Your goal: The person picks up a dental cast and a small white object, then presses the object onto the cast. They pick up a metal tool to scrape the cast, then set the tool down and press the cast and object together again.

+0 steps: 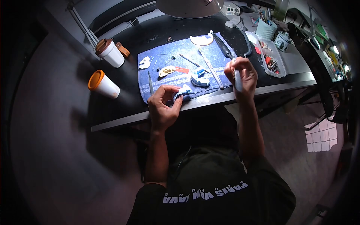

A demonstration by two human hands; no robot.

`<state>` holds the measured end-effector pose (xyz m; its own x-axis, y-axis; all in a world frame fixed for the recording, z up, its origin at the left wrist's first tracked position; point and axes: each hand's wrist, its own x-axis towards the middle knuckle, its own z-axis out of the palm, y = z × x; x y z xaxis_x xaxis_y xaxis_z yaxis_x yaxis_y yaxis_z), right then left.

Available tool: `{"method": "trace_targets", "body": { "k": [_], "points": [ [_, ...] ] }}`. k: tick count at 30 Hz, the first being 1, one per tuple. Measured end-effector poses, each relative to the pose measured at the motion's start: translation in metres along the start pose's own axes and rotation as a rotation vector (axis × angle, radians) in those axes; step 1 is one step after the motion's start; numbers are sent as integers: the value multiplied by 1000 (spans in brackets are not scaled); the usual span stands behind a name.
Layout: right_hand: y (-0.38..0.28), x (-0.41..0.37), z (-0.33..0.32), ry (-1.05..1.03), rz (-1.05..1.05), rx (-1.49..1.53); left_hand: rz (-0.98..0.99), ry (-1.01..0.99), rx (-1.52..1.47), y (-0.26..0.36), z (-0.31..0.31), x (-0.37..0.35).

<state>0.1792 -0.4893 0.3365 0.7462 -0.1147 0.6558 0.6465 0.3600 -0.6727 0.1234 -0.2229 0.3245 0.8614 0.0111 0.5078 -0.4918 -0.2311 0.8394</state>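
My left hand (164, 107) pinches a small blue-and-white dental model (182, 92) at the near edge of a blue cloth (152, 52). To the right, my raised right hand (243, 77) is closed round a pale, slender handle (237, 79); the kind of tool cannot be made out. Between the hands lie a second blue-and-white dental model (200, 78) and a long white-handled tool (212, 69). A cream dental model (167, 71) rests farther left, near a red strip (182, 70). Beside my left hand is a thin metal instrument (150, 83).
Two white cups, one with a brown lid (112, 54) and one with an orange lid (104, 84), stand left. A black handpiece (222, 46) lies at the cloth's right edge. A clear tray (280, 67) of small parts sits right. A lamp (189, 8) hangs above.
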Motion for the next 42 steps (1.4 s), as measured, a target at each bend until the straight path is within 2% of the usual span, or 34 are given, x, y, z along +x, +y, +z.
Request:
{"method": "trace_targets", "body": {
  "k": [3, 5, 8, 12, 15, 19, 22, 28, 31, 34, 37, 42],
  "points": [
    [8, -18, 10, -87, -16, 104, 30, -28, 47, 0, 0, -3],
    [-4, -31, 37, -40, 183, 120, 43, -52, 60, 1, -1, -2],
    [-8, -40, 55, -77, 382, -95, 67, -62, 70, 1, 0, -1],
    [-4, -42, 54, -113, 298, -206, 79, -51, 71, 3, 1, -1],
    [-13, -38, 47, -253, 310, -407, 86, -37, 93, 3, 2, -1],
    [-9, -37, 45, -306, 220, -402, 69, -31, 100, 4, 4, -1],
    [0, -36, 44, -311, 24, -421, 76, -39, 142, 4, 2, -1],
    [-2, -38, 43, -221, 240, -353, 84, -52, 153, 6, 2, 0],
    [-3, -38, 42, -240, 205, -379, 96, -50, 147, 0, 2, 1],
    [-4, -36, 41, -297, 24, -472, 84, -51, 147, 0, 2, 1],
    [-4, -36, 39, -356, -1, -472, 56, -52, 122, 4, 3, 2],
    [-5, -39, 34, -407, 143, -361, 78, -64, 119, 5, 4, 2]
  ]
}}
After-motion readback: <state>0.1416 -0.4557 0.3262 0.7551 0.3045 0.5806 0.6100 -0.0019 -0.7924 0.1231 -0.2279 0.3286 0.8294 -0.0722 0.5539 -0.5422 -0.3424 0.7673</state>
